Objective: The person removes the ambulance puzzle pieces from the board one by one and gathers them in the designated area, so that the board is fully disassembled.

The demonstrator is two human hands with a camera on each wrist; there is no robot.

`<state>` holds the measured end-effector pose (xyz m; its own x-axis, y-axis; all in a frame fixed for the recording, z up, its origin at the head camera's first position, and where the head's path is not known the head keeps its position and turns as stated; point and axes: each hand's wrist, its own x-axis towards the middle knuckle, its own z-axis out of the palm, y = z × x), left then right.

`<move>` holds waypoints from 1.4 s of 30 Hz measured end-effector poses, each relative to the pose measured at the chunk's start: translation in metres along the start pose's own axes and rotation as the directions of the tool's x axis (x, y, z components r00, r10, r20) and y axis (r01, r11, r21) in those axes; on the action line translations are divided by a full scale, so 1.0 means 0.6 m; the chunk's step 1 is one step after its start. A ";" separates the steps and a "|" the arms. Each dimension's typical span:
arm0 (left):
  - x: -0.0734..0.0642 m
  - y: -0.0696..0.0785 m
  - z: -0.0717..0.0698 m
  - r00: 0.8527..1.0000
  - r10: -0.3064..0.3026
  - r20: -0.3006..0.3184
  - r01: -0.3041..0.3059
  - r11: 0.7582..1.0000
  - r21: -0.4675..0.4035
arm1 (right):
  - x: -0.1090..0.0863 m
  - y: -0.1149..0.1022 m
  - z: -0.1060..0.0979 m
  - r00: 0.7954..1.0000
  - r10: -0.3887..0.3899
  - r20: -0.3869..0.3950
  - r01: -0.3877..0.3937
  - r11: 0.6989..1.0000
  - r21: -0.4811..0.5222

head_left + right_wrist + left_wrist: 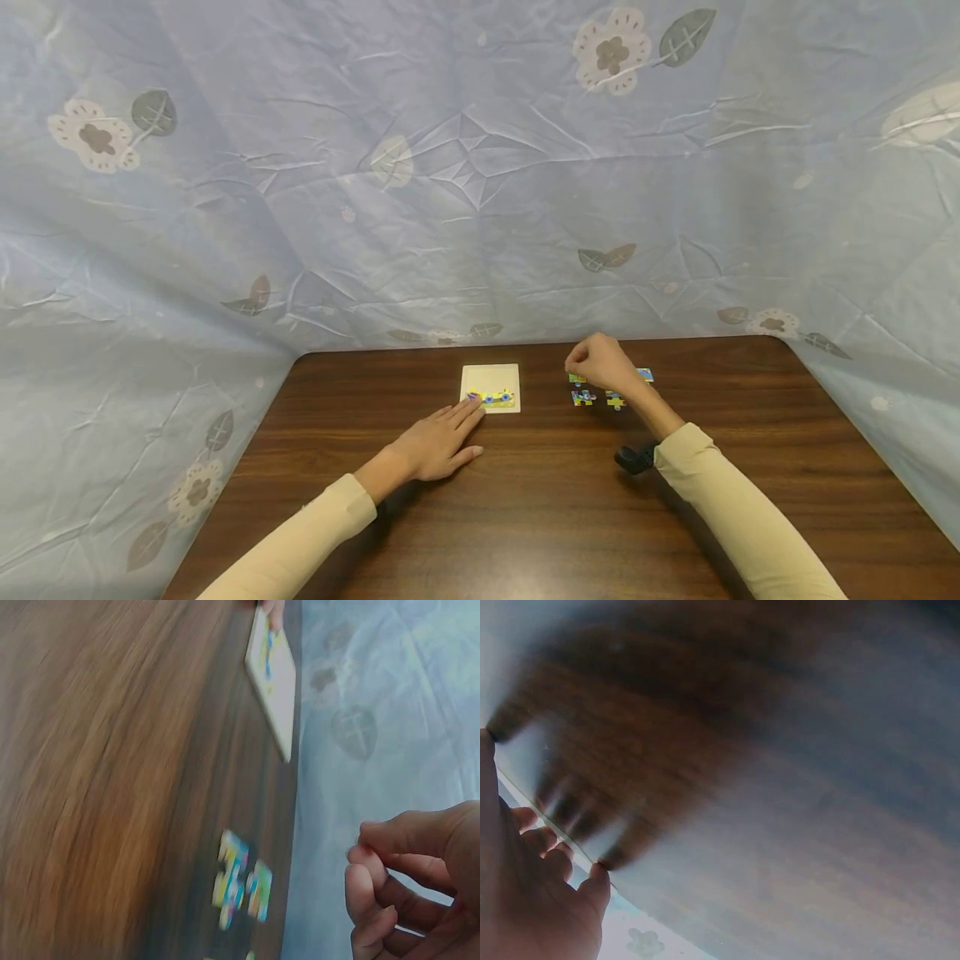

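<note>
A pale square puzzle tray [489, 377] lies near the table's far edge, with a strip of colourful assembled jigsaw pieces [495, 397] along its near side. My left hand [438, 440] lies flat, its straight fingertips at the tray's near left corner and overlapping the pieces. To the right, my right hand [606, 365] is raised over several loose jigsaw pieces [583, 398]. Thumb and forefinger of the right hand [405, 877] meet at their tips in the right wrist view, the other fingers curled; no piece shows between them. Loose puzzle pieces [231, 877] lie on the table below.
The dark wood table [517, 517] ends just beyond the tray and pieces. A floral cloth [480, 208] hangs behind it and along both sides. A black device [636, 458] sits at the right wrist, low over the table.
</note>
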<state>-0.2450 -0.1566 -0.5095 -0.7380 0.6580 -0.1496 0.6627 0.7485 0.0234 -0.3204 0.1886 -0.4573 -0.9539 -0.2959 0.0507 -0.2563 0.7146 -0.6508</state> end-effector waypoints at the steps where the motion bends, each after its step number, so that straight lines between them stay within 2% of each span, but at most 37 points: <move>1: 0.001 0.000 -0.001 1.000 0.000 0.001 0.000 1.000 0.002 | 0.002 -0.007 0.002 1.000 -0.008 0.004 0.008 1.000 0.008; 7: 0.008 0.002 -0.005 1.000 -0.004 -0.004 0.004 1.000 0.019 | 0.023 -0.040 0.029 0.997 -0.070 0.042 0.068 0.997 0.040; 15: 0.016 0.004 -0.009 1.000 -0.013 -0.025 0.014 0.999 0.037 | 0.048 -0.075 0.087 0.983 -0.133 0.126 0.129 0.991 0.042; 19: 0.020 0.005 -0.006 0.999 -0.017 -0.028 0.019 0.998 0.064 | 0.052 -0.081 0.117 0.976 -0.136 0.172 0.134 0.991 0.025; 25: 0.025 0.012 -0.006 0.999 -0.033 -0.029 0.035 0.997 0.063 | 0.050 -0.083 0.150 0.967 -0.128 0.222 0.143 0.988 -0.054; 29: 0.026 0.016 -0.007 0.999 -0.030 -0.035 0.032 0.998 0.063 | 0.048 -0.084 0.159 0.968 -0.115 0.222 0.143 0.983 -0.111; 35: 0.030 0.016 -0.005 0.999 -0.022 -0.037 0.023 0.999 0.044 | 0.050 -0.081 0.160 0.973 -0.125 0.196 0.153 0.979 -0.133; 42: 0.031 0.023 -0.010 0.999 -0.017 0.032 0.018 1.000 -0.018 | 0.050 -0.078 0.159 0.975 -0.090 0.201 0.116 0.986 -0.122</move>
<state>-0.2506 -0.1335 -0.5062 -0.7446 0.6423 -0.1816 0.6473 0.7613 0.0383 -0.3222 0.0857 -0.4974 -0.8759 -0.4804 -0.0447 -0.3823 0.7475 -0.5432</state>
